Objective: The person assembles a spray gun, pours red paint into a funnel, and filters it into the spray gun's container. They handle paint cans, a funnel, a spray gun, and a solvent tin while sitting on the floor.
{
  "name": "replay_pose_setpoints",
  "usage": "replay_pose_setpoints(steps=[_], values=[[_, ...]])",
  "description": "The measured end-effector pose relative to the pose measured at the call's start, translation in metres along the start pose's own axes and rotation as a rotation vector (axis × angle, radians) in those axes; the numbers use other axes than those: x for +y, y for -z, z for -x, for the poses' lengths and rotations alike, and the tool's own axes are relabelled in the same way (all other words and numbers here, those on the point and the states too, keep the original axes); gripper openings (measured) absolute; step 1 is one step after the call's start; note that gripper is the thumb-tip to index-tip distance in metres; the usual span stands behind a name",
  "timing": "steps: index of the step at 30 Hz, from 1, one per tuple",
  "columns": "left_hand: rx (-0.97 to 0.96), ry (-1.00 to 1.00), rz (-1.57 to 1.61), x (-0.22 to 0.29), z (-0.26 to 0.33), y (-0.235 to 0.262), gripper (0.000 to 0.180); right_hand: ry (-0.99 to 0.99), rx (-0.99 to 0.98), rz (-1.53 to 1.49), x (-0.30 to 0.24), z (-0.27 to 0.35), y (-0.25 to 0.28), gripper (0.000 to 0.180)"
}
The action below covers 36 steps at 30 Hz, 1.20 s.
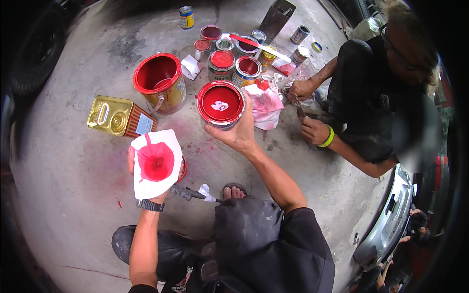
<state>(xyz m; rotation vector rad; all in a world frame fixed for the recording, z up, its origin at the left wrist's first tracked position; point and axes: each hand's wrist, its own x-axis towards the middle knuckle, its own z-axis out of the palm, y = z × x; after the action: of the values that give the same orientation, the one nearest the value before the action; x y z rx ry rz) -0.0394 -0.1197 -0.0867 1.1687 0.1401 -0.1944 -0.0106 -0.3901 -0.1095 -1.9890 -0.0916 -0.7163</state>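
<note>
The right hand (239,135) has its fingers bent around the side of a round can (221,103) of red paint, just wide enough to hold it up above the floor (288,180). The left hand (159,197) is behind a white paper (156,163) with red paint in its middle. The paper hides most of those fingers, so I cannot tell how closed they are. The paper is left of the can and nearer the person. A big bucket (168,100) stands beside a gold tin (111,117).
</note>
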Motion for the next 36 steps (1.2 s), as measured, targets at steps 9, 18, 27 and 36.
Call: replay_pose_setpoints(steps=[9, 18, 27, 36], values=[[-0.162, -0.773, -0.621, -0.017, -0.016, 0.007, 0.106, -0.007, -0.092, -0.181, -0.053, 0.008, 0.010, 0.114], [-0.053, -0.844, -0.808, -0.021, -0.020, 0.021, 0.113, 0.109, -0.205, 0.050, -0.091, 0.001, 0.020, 0.108], [-0.048, -0.758, -0.915, -0.039, -0.026, 0.037, 0.103, 0.201, -0.268, 0.245, -0.125, -0.012, 0.027, 0.108], [0.014, -0.978, -0.882, -0.009, -0.016, 0.012, 0.103, 0.235, -0.335, 0.381, -0.141, -0.020, 0.036, 0.113]])
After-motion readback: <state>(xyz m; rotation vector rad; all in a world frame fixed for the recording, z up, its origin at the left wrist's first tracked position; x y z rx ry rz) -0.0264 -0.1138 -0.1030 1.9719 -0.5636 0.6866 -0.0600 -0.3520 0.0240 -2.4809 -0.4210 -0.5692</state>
